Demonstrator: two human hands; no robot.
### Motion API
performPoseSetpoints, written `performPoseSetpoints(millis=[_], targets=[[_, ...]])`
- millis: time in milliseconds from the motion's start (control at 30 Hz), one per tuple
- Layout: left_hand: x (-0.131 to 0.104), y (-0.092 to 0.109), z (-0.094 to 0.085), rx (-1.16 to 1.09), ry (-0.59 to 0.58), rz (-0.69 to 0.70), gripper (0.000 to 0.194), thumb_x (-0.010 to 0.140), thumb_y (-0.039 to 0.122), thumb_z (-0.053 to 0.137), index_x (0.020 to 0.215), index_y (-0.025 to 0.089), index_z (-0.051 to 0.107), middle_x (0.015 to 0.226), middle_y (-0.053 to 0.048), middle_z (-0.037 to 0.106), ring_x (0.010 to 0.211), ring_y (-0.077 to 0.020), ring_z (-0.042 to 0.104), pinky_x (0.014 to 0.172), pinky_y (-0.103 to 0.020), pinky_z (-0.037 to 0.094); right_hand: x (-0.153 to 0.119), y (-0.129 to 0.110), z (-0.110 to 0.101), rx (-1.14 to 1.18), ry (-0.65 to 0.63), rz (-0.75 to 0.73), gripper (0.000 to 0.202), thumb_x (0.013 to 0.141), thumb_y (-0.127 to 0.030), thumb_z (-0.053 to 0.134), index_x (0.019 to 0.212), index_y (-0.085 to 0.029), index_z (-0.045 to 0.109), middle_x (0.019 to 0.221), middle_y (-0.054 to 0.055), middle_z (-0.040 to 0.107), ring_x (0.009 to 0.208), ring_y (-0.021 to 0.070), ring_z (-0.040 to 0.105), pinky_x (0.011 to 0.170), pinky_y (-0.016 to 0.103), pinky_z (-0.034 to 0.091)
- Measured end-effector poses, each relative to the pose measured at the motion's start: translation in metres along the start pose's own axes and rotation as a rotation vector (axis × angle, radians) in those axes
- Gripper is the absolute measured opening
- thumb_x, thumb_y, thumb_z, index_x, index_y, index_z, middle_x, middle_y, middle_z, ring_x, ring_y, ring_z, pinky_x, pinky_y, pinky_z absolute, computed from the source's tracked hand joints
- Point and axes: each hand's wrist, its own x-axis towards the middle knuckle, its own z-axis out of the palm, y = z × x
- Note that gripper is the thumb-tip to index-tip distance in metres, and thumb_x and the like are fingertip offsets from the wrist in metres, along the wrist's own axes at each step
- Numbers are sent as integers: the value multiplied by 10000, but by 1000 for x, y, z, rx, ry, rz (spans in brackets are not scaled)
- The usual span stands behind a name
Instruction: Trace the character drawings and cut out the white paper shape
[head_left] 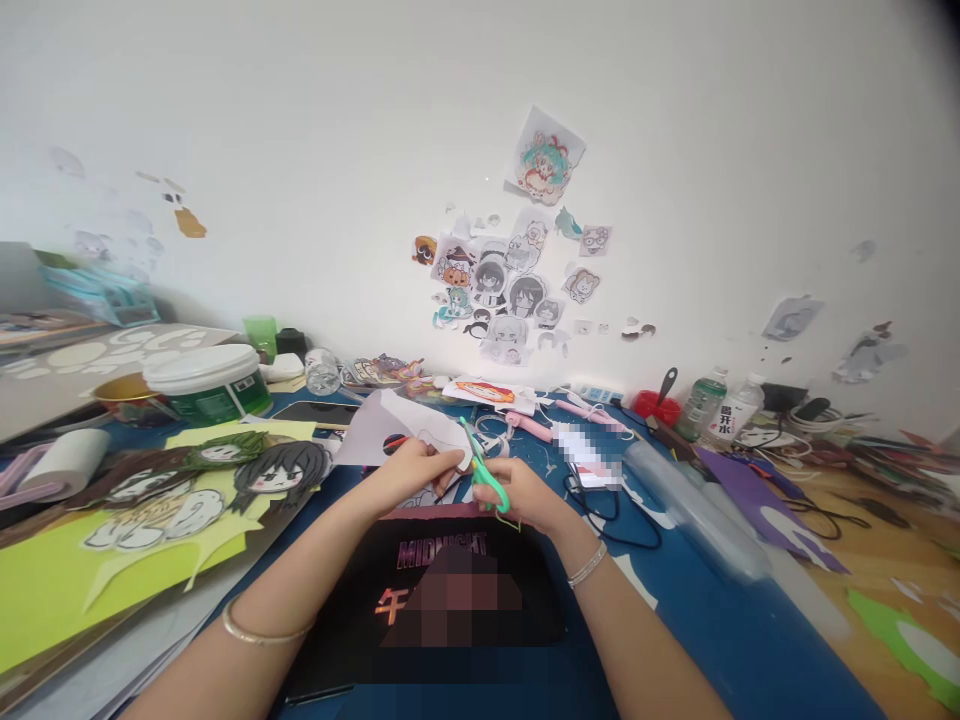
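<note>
Cluttered blue table (720, 620), stickered white wall (300, 150)

We face a plain white wall (300, 150) in even, soft light. A cluster of cartoon stickers (510, 290) is stuck near its middle, with one larger drawing (546, 158) above and stray scraps (862, 340) scattered to either side. Below it runs a cluttered desk with a blue top (720, 620); at the far right we see bare wood (885, 560). At the left edge stands what may be a grey cabinet (15, 275), too blurred to tell.
</note>
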Motion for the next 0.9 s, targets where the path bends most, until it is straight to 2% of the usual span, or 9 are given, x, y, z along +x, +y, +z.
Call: performPoseSetpoints(millis=[200,433,667,900], targets=[[2,-2,0,-37,-24,27,427,750,397,492,377,190,498,399,9,506,458,-129,484,640,-266,400,-1,0,-1,-3,-38,-35,404,628,-434,717,850,-105,641,663,-3,555,620,111,478,584,232,369],[5,-5,1,-55,-30,72,445,775,400,458,390,183,511,393,5,512,455,-121,475,610,-250,389,-3,-8,2,-16,7,-17,457,619,-447,712,913,-103,648,664,-10,520,601,98,449,558,228,383],[7,-7,1,13,16,31,441,761,389,466,376,175,493,393,8,510,439,-115,464,592,-246,376,1,0,1,13,5,-33,426,639,-459,696,878,-112,635,656,-3,554,590,108,491,554,231,384],[9,-12,2,-15,5,53,416,759,346,469,377,181,482,395,13,516,460,-118,485,621,-242,384,2,2,2,-9,3,-54,411,634,-465,699,836,-114,627,638,-4,561,583,109,494,568,242,390]])
